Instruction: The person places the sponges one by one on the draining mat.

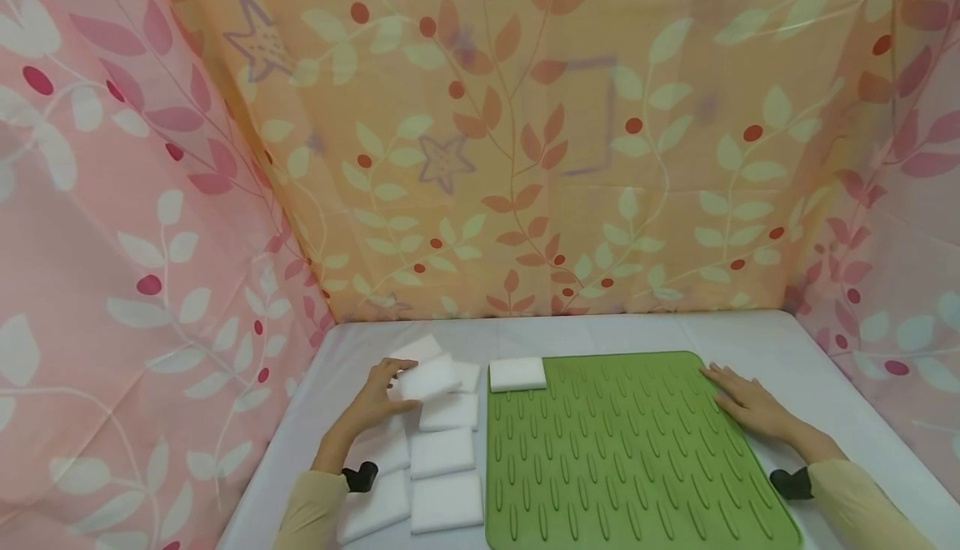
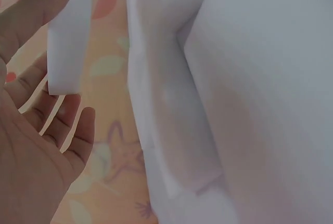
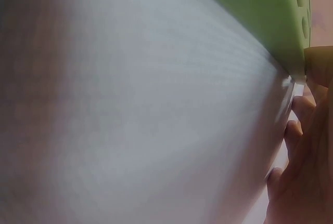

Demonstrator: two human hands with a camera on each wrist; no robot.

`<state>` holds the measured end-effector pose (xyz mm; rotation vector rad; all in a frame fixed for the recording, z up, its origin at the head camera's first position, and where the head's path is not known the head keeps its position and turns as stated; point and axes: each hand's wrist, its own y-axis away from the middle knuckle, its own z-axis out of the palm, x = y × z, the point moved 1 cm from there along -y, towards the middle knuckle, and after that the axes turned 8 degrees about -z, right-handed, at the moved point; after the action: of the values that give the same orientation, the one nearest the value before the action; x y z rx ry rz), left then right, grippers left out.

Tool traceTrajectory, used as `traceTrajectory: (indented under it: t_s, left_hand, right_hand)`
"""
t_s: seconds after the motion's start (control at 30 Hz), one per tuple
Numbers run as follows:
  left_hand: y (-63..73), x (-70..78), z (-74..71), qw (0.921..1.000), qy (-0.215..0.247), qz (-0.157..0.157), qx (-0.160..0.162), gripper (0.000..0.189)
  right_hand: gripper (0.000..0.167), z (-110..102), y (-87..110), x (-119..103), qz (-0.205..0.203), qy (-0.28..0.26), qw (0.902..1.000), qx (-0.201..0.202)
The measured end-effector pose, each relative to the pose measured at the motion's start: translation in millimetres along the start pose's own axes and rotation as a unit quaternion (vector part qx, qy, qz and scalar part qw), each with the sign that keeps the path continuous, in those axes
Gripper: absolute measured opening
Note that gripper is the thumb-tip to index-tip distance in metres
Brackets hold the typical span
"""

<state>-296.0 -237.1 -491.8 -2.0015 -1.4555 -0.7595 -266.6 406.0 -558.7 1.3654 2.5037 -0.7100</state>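
the mat (image 1: 622, 450) is ridged green; left of it, blocks (image 1: 447, 503) are plain white; behind it, the leaf-patterned curtain (image 1: 525, 233) is orange.

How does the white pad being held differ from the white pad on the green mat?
The held pad is pinched in the left grip; the mat pad is untouched. The held pad sits askew in the head view, while the mat pad lies flat at the far left corner of the green mat. Both are plain white and rectangular.
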Motion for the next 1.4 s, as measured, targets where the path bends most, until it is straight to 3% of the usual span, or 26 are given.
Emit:
traceTrajectory:
  t_s: [0.43,0.93,1.13,1.4]
  left_hand:
    - [-12.8,18.8,25.4,0.9963,-0.002,0.056,-0.065,0.064]
    - [-23.2,38.3,56.5,0.9906,-0.029,0.079,-0.108,0.065]
    - [-24.6,45.7,67.8,0.9877,-0.026,0.073,-0.135,0.064]
    - [-27.2,57.3,81.8,0.9851,-0.058,0.081,-0.14,0.065]
  right_hand:
    - [0.05,1.3,0.6,2.3,0.004,0.0,1.0,-0.002]
    - [0.049,2.1,0.5,3.8,0.009,-0.013,0.9999,-0.005]
    - [0.049,2.7,0.7,3.7,0.005,-0.01,0.9999,-0.002]
    - [0.05,3.3,0.6,3.1,0.005,-0.008,0.9999,0.008]
